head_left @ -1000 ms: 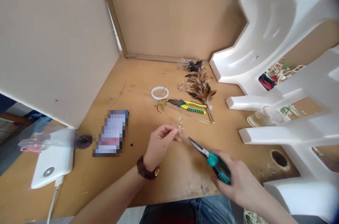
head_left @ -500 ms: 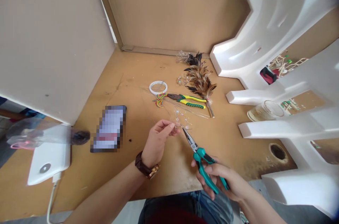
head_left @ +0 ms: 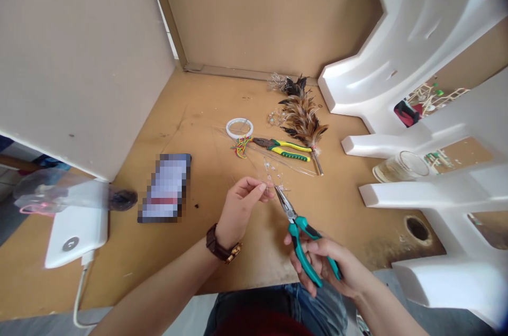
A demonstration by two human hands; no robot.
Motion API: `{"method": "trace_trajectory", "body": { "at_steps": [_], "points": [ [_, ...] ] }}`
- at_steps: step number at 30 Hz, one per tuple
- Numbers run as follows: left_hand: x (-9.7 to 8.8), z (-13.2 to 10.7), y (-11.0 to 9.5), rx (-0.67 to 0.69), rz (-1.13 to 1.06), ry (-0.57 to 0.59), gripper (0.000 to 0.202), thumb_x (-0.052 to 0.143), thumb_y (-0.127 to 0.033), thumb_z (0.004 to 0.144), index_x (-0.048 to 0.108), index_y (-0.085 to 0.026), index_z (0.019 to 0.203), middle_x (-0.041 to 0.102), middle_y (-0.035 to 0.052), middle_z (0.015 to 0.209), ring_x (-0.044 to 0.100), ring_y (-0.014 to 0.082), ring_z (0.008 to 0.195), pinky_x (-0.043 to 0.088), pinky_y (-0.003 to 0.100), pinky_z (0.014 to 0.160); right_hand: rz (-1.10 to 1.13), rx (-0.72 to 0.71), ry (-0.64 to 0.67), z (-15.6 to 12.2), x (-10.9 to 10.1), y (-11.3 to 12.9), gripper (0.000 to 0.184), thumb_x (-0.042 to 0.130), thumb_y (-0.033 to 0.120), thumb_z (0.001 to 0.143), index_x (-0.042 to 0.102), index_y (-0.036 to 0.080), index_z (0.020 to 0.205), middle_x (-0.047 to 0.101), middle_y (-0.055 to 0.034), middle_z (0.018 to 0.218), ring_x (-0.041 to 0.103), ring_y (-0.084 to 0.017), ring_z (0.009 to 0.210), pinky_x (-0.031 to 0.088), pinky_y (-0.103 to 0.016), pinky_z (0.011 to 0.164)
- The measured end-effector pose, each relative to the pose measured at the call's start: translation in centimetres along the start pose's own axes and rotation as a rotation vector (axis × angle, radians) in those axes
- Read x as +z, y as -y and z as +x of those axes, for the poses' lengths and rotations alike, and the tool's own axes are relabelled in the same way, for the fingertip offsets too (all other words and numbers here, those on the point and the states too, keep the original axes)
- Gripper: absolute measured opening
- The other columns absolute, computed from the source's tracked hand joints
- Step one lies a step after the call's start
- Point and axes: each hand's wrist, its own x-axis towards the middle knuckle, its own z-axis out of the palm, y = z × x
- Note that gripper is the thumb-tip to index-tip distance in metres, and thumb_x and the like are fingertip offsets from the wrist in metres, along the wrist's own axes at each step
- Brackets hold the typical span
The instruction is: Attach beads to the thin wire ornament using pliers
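Observation:
My left hand (head_left: 246, 199), with a brown watch on its wrist, pinches a thin wire strung with small clear beads (head_left: 273, 171). My right hand (head_left: 321, 262) is closed around the teal handles of needle-nose pliers (head_left: 291, 214). The pliers' tips are at the wire, just right of my left fingertips; whether they clamp it I cannot tell. Beyond my hands lie yellow-and-green pliers (head_left: 283, 150), a white ring (head_left: 239, 128), and a tangle of coloured threads (head_left: 242, 146).
A feather bundle (head_left: 302, 114) lies at the back, by a wire coil (head_left: 278, 82). To the left are a phone (head_left: 164, 188), a white power bank (head_left: 77, 233) with a cable, and a plastic bag (head_left: 59, 193). A white frame (head_left: 381, 196) and a glass (head_left: 400, 166) stand at right.
Both hands keep nearly the same pose, the pliers' tips still close to my left fingertips. The pliers' handles have tilted slightly, and the whole view has shifted a little.

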Motion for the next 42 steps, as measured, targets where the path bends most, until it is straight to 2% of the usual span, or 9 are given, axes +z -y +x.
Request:
{"method": "trace_trajectory", "body": {
  "at_steps": [12,20,26,36,42],
  "points": [
    [-0.1,0.0,0.1,-0.012,-0.015,0.007,0.013,0.064,-0.024,0.073,0.057,-0.014,0.071,0.069,0.0041,0.085,0.065,0.0121,0.066,0.047,0.024,0.064,-0.059,-0.023,-0.036,0.0,-0.1,-0.1,0.03,0.048,0.029,0.079,0.052,0.012,0.104,0.057,-0.0018,0.067,0.052,-0.009,0.04,0.037,-0.019,0.039],
    [-0.1,0.1,0.2,-0.041,-0.034,0.011,0.013,0.064,-0.026,0.073,0.057,-0.014,0.072,0.069,0.0054,0.086,0.064,0.013,0.067,0.047,0.024,0.064,-0.034,-0.007,-0.023,0.0,0.1,0.1,0.032,0.051,0.03,0.077,0.051,0.014,0.104,0.06,-0.0039,0.073,0.059,-0.013,0.048,0.045,-0.024,0.044],
    [0.0,0.1,0.0,-0.035,-0.023,-0.007,0.015,0.066,-0.026,0.071,0.057,-0.015,0.07,0.069,0.0052,0.085,0.064,0.0131,0.066,0.047,0.024,0.063,-0.006,0.03,-0.028,0.0,0.1,-0.1,0.03,0.049,0.029,0.076,0.051,0.013,0.102,0.06,-0.005,0.072,0.059,-0.013,0.047,0.045,-0.023,0.042],
    [-0.4,0.4,0.7,-0.034,-0.145,0.081,0.013,0.062,-0.021,0.073,0.05,-0.016,0.069,0.066,0.0013,0.084,0.061,0.0107,0.064,0.045,0.023,0.059,0.074,-0.026,-0.057,-0.1,1.0,-0.9,0.03,0.044,0.033,0.079,0.053,0.013,0.099,0.058,-0.0032,0.068,0.054,-0.011,0.041,0.045,-0.023,0.041],
    [-0.2,0.3,0.4,-0.071,-0.129,0.069,0.015,0.062,-0.022,0.072,0.049,-0.016,0.068,0.065,0.0018,0.082,0.059,0.0097,0.061,0.044,0.023,0.059,0.058,-0.05,-0.09,-0.2,1.0,-0.9,0.029,0.045,0.032,0.079,0.051,0.014,0.101,0.058,-0.0027,0.069,0.055,-0.011,0.043,0.045,-0.023,0.042]
  ]
}}
